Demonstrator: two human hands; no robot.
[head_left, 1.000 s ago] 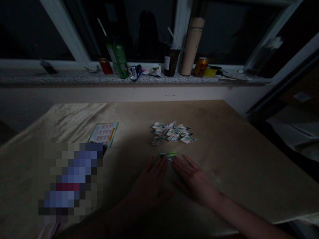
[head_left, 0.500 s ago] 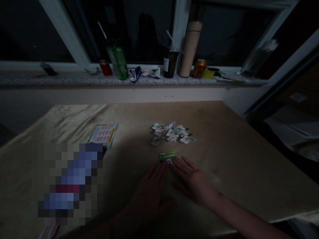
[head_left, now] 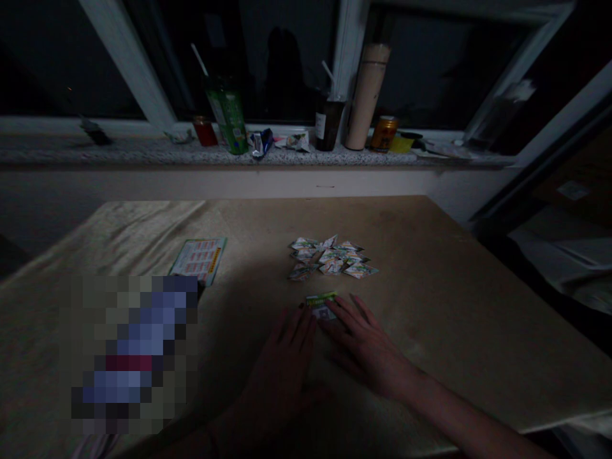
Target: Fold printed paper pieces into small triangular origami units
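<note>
A small green printed paper [head_left: 322,305], which looks folded, lies flat on the table in front of me. My left hand [head_left: 283,357] rests in shadow at its lower left, fingers stretched out and the tips touching or very near its edge. From the right, my right hand [head_left: 366,344] lies with fingers extended and its fingertips on the paper's right side. Neither hand is wrapped round anything. Just beyond the paper sits a cluster of several folded paper pieces [head_left: 331,258], pointed and printed in white, green and orange.
A printed calendar sheet [head_left: 198,255] lies on the cloth-covered table [head_left: 430,268] to the left, beside a pixelated blue object [head_left: 153,338]. Along the windowsill [head_left: 282,156] stand a green bottle [head_left: 229,121], a dark cup [head_left: 329,127], a tall beige flask [head_left: 367,95] and an orange can [head_left: 384,134].
My left hand has slid slightly left and back, and more of the green paper shows between the hands. My right hand's fingers have spread a little. The folded pieces stay put.
</note>
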